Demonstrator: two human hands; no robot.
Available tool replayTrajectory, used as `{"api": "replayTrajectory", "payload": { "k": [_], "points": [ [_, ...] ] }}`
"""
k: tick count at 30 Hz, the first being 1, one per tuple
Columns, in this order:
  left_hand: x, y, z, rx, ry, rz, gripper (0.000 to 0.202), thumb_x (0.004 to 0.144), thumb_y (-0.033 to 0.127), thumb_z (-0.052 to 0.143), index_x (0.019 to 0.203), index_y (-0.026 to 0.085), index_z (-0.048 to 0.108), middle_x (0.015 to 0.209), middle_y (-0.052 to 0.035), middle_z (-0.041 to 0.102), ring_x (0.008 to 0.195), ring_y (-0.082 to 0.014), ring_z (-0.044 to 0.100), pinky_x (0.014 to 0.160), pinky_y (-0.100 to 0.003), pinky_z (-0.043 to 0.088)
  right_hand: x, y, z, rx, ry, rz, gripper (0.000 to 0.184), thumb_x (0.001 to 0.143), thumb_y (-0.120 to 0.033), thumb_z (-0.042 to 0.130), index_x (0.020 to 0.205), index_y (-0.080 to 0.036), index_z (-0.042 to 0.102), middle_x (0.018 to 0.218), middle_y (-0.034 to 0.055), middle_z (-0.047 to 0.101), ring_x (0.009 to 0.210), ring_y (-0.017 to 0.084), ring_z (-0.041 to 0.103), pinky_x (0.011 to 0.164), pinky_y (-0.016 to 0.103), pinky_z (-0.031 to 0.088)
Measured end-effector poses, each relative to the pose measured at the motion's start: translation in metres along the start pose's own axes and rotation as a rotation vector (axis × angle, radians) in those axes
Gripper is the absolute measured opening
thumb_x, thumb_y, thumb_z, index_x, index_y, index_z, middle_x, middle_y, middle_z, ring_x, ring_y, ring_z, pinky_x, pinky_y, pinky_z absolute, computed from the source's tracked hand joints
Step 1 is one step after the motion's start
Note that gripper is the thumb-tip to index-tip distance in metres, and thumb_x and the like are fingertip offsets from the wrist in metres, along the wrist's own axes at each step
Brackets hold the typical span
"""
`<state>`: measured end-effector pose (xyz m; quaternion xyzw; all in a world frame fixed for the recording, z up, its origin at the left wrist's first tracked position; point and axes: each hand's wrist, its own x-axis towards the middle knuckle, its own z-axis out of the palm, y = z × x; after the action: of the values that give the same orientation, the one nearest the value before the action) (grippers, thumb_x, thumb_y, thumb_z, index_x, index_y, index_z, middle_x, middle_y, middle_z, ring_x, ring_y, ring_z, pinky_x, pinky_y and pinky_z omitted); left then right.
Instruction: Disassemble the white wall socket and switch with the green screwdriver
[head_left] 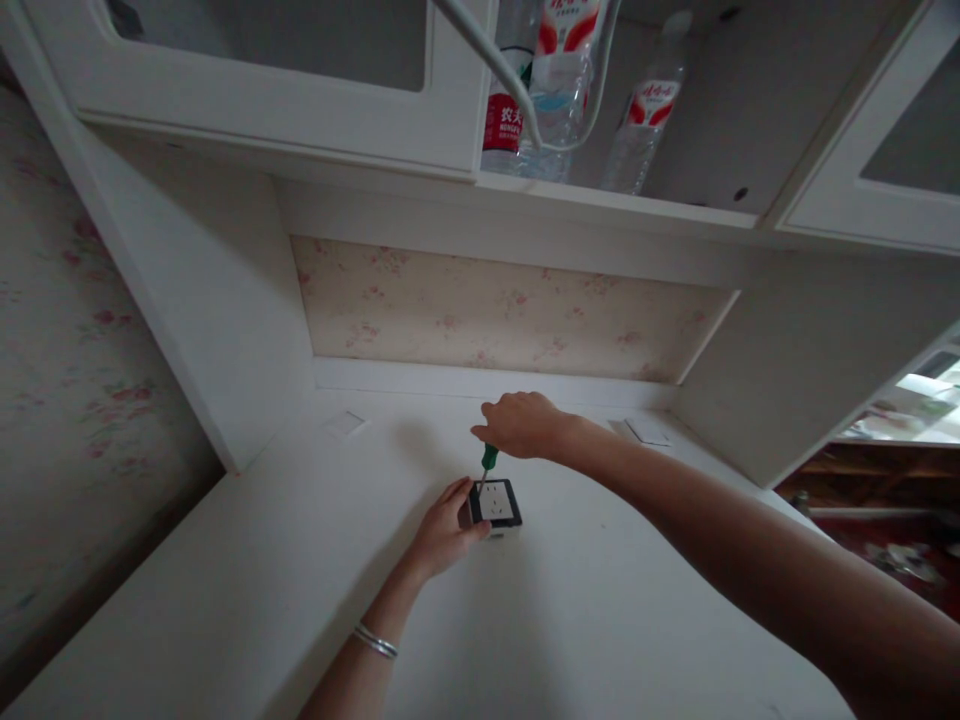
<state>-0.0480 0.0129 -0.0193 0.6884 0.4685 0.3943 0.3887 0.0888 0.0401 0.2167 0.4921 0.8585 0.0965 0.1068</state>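
A wall socket (495,502) with a white face and a dark frame sits on the white surface, its box showing below the frame. My left hand (444,530) grips it from the left side, thumb at the near edge and fingers along the far left. Above it, my right hand (521,425) is closed around the green handle of a screwdriver (489,458). The screwdriver's shaft points down, and its tip meets the left part of the socket's face. Whether the tip sits in a screw is too small to tell.
Overhead hangs a white cabinet (300,130) with plastic bottles (649,110) on its open shelf. White side panels (217,290) flank the white surface (600,620). Square cut-outs or covers (649,432) lie near its back edge. Floral wallpaper (480,305) covers the wall behind.
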Motion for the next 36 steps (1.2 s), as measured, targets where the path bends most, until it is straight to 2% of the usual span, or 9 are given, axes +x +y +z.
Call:
{"api": "replayTrajectory", "payload": {
  "k": [6, 10, 12, 20, 24, 26, 30, 32, 36],
  "points": [
    [-0.001, 0.004, -0.002, -0.007, -0.01, 0.005, 0.07, 0.071, 0.032, 0.072, 0.136, 0.021, 0.048, 0.146, -0.0075, 0.042, 0.134, -0.0274, 0.039, 0.115, -0.038, 0.026, 0.001, 0.014, 0.0, 0.207, -0.112, -0.272, 0.035, 0.085, -0.036, 0.053, 0.114, -0.018, 0.058, 0.111, 0.013, 0.066, 0.09, 0.025, 0.064, 0.071, 0.032, 0.047],
    [0.0, 0.003, -0.002, -0.016, -0.001, -0.003, 0.07, 0.07, 0.033, 0.072, 0.136, 0.022, 0.048, 0.146, -0.0075, 0.041, 0.134, -0.0277, 0.037, 0.115, -0.039, 0.025, 0.006, 0.012, 0.006, 0.149, -0.079, -0.092, 0.047, 0.091, -0.05, 0.041, 0.11, -0.013, 0.063, 0.105, 0.0187, 0.067, 0.09, 0.03, 0.064, 0.07, 0.036, 0.047],
    [0.0, 0.002, -0.001, -0.022, -0.004, 0.001, 0.071, 0.07, 0.033, 0.072, 0.136, 0.022, 0.048, 0.146, -0.0074, 0.041, 0.134, -0.0276, 0.037, 0.115, -0.038, 0.025, 0.011, 0.009, 0.011, 0.074, -0.033, -0.062, 0.048, 0.095, -0.045, 0.035, 0.103, -0.009, 0.065, 0.098, 0.0217, 0.068, 0.092, 0.032, 0.064, 0.073, 0.038, 0.046],
    [0.001, 0.001, -0.001, 0.035, -0.003, 0.008, 0.07, 0.07, 0.033, 0.072, 0.135, 0.022, 0.048, 0.144, -0.0068, 0.044, 0.133, -0.0277, 0.039, 0.114, -0.037, 0.027, 0.014, 0.021, 0.012, 0.325, -0.047, -0.389, 0.027, 0.083, -0.023, 0.055, 0.109, -0.015, 0.063, 0.113, 0.0128, 0.062, 0.093, 0.02, 0.061, 0.078, 0.026, 0.046],
    [0.001, 0.0, -0.001, 0.031, -0.009, 0.012, 0.071, 0.07, 0.034, 0.072, 0.136, 0.02, 0.048, 0.145, -0.0079, 0.042, 0.133, -0.0278, 0.038, 0.114, -0.036, 0.027, 0.014, 0.015, 0.012, 0.238, -0.037, -0.191, 0.042, 0.089, -0.044, 0.05, 0.115, -0.013, 0.059, 0.108, 0.0176, 0.064, 0.091, 0.027, 0.063, 0.075, 0.034, 0.047],
    [0.001, -0.001, -0.001, 0.021, -0.009, 0.008, 0.071, 0.07, 0.033, 0.072, 0.136, 0.021, 0.047, 0.145, -0.0077, 0.042, 0.133, -0.0274, 0.039, 0.114, -0.036, 0.027, 0.016, 0.012, 0.013, 0.133, -0.021, -0.09, 0.042, 0.094, -0.043, 0.039, 0.109, -0.01, 0.061, 0.101, 0.0203, 0.066, 0.09, 0.03, 0.064, 0.074, 0.038, 0.046],
    [0.002, -0.002, -0.001, 0.012, -0.011, 0.006, 0.071, 0.07, 0.033, 0.072, 0.136, 0.022, 0.047, 0.146, -0.0073, 0.041, 0.134, -0.0274, 0.037, 0.115, -0.036, 0.026, 0.014, 0.013, 0.011, 0.205, 0.006, -0.264, 0.022, 0.089, -0.022, 0.046, 0.102, -0.015, 0.062, 0.105, 0.0137, 0.066, 0.091, 0.024, 0.063, 0.075, 0.031, 0.045],
    [0.002, -0.001, -0.001, 0.008, -0.017, 0.004, 0.071, 0.07, 0.033, 0.072, 0.136, 0.021, 0.048, 0.146, -0.0073, 0.041, 0.134, -0.0271, 0.038, 0.114, -0.035, 0.026, 0.011, 0.016, 0.008, 0.307, -0.008, -0.345, 0.027, 0.081, -0.018, 0.054, 0.107, -0.018, 0.06, 0.112, 0.0104, 0.063, 0.091, 0.02, 0.063, 0.073, 0.026, 0.045],
    [0.002, 0.002, -0.002, -0.012, -0.006, -0.012, 0.07, 0.07, 0.031, 0.073, 0.135, 0.022, 0.049, 0.145, -0.0072, 0.042, 0.134, -0.0277, 0.038, 0.114, -0.036, 0.026, 0.01, 0.016, 0.008, 0.283, -0.045, -0.214, 0.036, 0.084, -0.04, 0.056, 0.111, -0.016, 0.058, 0.111, 0.014, 0.063, 0.089, 0.024, 0.063, 0.072, 0.03, 0.047]
  ]
}}
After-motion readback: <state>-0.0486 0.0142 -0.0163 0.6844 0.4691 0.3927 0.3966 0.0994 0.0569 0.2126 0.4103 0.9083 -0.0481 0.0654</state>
